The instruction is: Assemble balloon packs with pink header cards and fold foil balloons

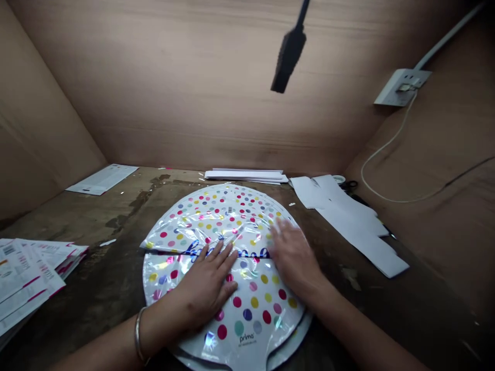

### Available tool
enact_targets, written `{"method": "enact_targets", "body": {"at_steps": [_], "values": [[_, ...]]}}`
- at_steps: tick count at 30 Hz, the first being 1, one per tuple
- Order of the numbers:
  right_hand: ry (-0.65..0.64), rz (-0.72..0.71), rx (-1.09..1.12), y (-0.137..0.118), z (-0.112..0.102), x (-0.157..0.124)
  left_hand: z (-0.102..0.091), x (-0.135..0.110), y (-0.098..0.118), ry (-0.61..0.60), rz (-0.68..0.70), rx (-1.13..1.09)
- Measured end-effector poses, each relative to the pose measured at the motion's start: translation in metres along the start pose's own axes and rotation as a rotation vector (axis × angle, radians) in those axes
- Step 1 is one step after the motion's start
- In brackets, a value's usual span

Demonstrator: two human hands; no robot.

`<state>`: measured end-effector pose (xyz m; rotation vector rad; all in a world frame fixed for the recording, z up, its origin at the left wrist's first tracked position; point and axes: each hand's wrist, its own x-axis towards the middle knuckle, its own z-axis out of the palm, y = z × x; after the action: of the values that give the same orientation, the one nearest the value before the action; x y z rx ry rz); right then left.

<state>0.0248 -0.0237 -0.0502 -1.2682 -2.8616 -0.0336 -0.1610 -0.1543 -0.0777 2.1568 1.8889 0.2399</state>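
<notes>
A flat foil balloon [266, 293], white with coloured dots and blue script lettering, lies in front of me with its neck towards me. A crosswise edge runs through the lettering, where the upper part overlaps the lower part or meets it. At least one more foil balloon shows beneath, along the lower right rim. My left hand [207, 286] rests flat on the middle of the top balloon, fingers spread, a bangle on its wrist. On the right side of that crosswise edge, my right hand [292, 257] lies against the foil, its fingers stretched out but blurred by motion.
Printed cards [31, 273] are piled at the left, and another card [102, 179] lies farther back. White strips [245, 175] sit by the back wall. Cut white sheets [348, 221] lie at the right near scissors [350, 184]. A black connector [289, 56] hangs overhead; a socket [402, 87] trails a cable.
</notes>
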Motion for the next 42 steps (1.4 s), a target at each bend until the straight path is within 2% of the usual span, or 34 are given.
{"method": "enact_targets", "body": {"at_steps": [2,3,4,6,8,10,11,12,14,16,18,20,24,26,27,29,31,33,35,37,39,42], "values": [[-0.091,-0.294,0.129,-0.019,0.002,-0.015,0.002,-0.001,-0.004,0.021,-0.001,0.011],[-0.150,-0.383,0.191,-0.022,0.003,-0.020,0.002,-0.002,-0.006,0.027,-0.003,0.015],[-0.204,-0.405,0.236,-0.019,0.006,-0.026,0.001,-0.002,-0.007,0.029,-0.007,0.016],[-0.260,-0.263,0.243,0.002,0.009,-0.034,-0.001,-0.003,-0.007,0.014,-0.019,0.008],[-0.259,-0.025,0.165,0.034,0.009,-0.039,-0.003,-0.004,-0.005,-0.007,-0.025,-0.007],[-0.184,0.164,0.048,0.058,0.007,-0.043,-0.003,-0.005,-0.004,-0.021,-0.024,-0.016],[-0.116,0.183,0.002,0.064,0.006,-0.043,-0.002,-0.004,-0.003,-0.018,-0.022,-0.016],[-0.043,0.140,-0.019,0.064,0.005,-0.043,-0.002,-0.003,-0.002,-0.009,-0.018,-0.012],[0.026,-0.074,0.018,0.052,0.006,-0.039,-0.003,-0.001,0.000,0.011,-0.003,0.000],[-0.050,-0.239,0.092,0.036,0.010,-0.033,-0.005,-0.004,-0.002,0.015,0.017,0.002],[-0.147,-0.270,0.141,0.025,0.016,-0.026,-0.007,-0.016,-0.011,-0.007,-0.020,0.002],[-0.173,-0.257,0.171,0.022,0.022,-0.021,-0.007,-0.040,-0.028,-0.012,-0.177,0.026],[-0.173,-0.264,0.199,0.027,0.027,-0.018,-0.005,-0.101,-0.060,0.068,-0.700,0.110],[-0.161,-0.253,0.191,0.025,0.024,-0.019,-0.010,-0.113,-0.063,0.155,-0.879,0.150],[-0.154,-0.245,0.187,0.023,0.022,-0.020,-0.015,-0.111,-0.060,0.233,-0.906,0.188],[-0.152,-0.233,0.178,0.017,0.014,-0.022,-0.025,-0.093,-0.047,0.418,-0.806,0.273],[-0.167,-0.217,0.178,0.013,0.003,-0.024,-0.032,-0.066,-0.033,0.494,-0.576,0.289],[-0.171,-0.179,0.188,0.012,-0.007,-0.024,-0.033,-0.040,-0.022,0.371,-0.339,0.196],[-0.139,-0.155,0.190,0.013,-0.015,-0.023,-0.027,-0.022,-0.019,0.201,-0.193,0.088],[-0.105,-0.175,0.176,0.014,-0.018,-0.020,-0.019,-0.013,-0.021,0.131,-0.149,0.028],[-0.100,-0.218,0.159,0.012,-0.017,-0.015,-0.015,-0.011,-0.025,0.145,-0.147,0.018],[-0.103,-0.212,0.123,0.004,-0.017,-0.008,-0.020,-0.008,-0.032,0.158,-0.121,0.021]]}}
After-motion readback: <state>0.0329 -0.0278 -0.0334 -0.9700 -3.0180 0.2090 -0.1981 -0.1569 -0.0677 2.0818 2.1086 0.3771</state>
